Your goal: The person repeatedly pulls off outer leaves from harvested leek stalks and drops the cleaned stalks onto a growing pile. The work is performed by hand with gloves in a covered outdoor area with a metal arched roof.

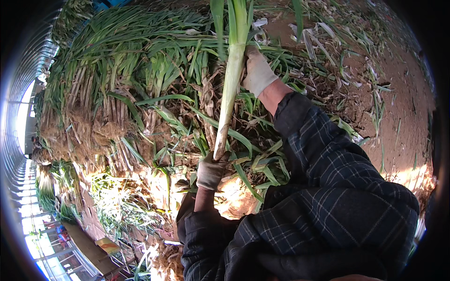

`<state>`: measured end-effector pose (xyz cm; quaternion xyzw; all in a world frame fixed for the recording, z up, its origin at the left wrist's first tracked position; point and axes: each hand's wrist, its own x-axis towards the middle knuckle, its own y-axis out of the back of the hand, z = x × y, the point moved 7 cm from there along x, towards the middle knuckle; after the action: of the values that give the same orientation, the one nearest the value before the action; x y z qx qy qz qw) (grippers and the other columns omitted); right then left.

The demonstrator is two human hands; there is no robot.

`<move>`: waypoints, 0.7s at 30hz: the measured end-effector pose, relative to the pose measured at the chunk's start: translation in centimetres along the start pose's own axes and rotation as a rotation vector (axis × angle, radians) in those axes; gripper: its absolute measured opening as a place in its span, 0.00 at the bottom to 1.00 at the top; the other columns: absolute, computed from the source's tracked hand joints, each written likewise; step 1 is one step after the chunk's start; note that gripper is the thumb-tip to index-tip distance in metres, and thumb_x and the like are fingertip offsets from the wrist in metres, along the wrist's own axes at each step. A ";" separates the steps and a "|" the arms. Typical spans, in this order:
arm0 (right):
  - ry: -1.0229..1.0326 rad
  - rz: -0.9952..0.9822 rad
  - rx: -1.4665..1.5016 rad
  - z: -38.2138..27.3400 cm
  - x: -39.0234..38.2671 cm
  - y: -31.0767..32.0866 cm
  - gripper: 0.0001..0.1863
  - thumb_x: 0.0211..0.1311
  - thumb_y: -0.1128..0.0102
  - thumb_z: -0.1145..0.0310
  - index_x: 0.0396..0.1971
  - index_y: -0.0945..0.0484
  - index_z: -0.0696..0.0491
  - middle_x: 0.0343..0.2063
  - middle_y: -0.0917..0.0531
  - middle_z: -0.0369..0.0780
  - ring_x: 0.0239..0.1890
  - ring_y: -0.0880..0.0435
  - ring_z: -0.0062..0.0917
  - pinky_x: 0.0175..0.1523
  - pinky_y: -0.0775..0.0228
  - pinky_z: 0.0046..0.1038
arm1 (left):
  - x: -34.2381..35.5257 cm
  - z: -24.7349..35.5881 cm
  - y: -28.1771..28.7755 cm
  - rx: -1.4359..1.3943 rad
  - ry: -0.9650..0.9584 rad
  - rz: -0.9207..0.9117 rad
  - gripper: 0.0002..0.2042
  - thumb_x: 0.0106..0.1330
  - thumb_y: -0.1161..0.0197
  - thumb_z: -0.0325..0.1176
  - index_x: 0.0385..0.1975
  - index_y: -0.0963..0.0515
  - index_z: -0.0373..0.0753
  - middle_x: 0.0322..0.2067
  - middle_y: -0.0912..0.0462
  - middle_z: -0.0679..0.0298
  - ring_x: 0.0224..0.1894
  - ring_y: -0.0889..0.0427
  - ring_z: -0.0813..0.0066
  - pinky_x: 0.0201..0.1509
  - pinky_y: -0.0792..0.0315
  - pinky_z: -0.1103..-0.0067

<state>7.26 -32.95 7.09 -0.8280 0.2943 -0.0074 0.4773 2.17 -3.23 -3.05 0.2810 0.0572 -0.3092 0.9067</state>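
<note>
A long leek (pixel 228 89) with a pale stalk and green leaves stands slanted in front of me, leaves away from me. At its lower end my left hand (pixel 212 172), in a whitish, soiled glove, is closed round the stalk. Higher up, just below where the leaves fan out, my right hand (pixel 258 72) grips the same stalk from the right side; its fingertips are partly hidden behind it. The right glove is also whitish. Loose green leaves (pixel 267 164) and dry peelings lie below and around both hands.
A big heap of leeks (pixel 93 89) with earthy roots lies to the left. More bundled leeks (pixel 47 187) stand further left. Leaf scraps (pixel 323 42) are strewn over the brown soil (pixel 398 98) at the right. A brown board (pixel 89 248) lies at lower left.
</note>
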 end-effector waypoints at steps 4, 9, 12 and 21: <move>-0.130 -0.175 -0.074 0.7 -0.5 -1.0 0.14 0.68 0.48 0.52 0.36 0.23 0.47 0.28 0.18 0.34 0.31 0.18 0.25 0.40 0.23 0.36 | -0.6 1.5 0.8 -0.094 -0.044 -0.031 0.15 0.62 0.30 0.41 0.28 0.22 0.34 0.17 0.24 0.71 0.17 0.28 0.86 0.20 0.34 0.82; -0.393 -0.331 -0.681 3.3 -0.9 1.4 0.11 0.70 0.48 0.59 0.40 0.20 0.49 0.28 0.17 0.33 0.30 0.18 0.22 0.36 0.23 0.36 | -1.9 2.8 1.2 -0.280 0.106 -0.220 0.14 0.65 0.32 0.38 0.36 0.20 0.31 0.25 0.18 0.67 0.24 0.21 0.85 0.25 0.26 0.84; -0.420 -0.573 -1.232 6.9 -2.8 3.0 0.14 0.70 0.48 0.61 0.44 0.19 0.53 0.32 0.15 0.40 0.28 0.17 0.24 0.31 0.24 0.33 | -2.1 3.7 1.6 -0.230 0.060 -0.217 0.14 0.65 0.32 0.38 0.37 0.20 0.30 0.25 0.18 0.67 0.23 0.22 0.86 0.24 0.27 0.85; -0.451 -0.785 -2.688 10.0 -3.7 7.5 0.20 0.62 0.42 0.58 0.54 0.20 0.45 0.51 0.18 0.39 0.48 0.17 0.34 0.51 0.25 0.41 | -0.3 3.4 3.1 -0.203 -0.094 -0.013 0.17 0.65 0.33 0.40 0.43 0.20 0.32 0.31 0.13 0.58 0.27 0.16 0.78 0.26 0.25 0.82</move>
<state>3.48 -26.06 -3.31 -0.6547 -0.2497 0.2742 -0.6586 3.56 -2.91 1.34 0.1727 0.0474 -0.3204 0.9302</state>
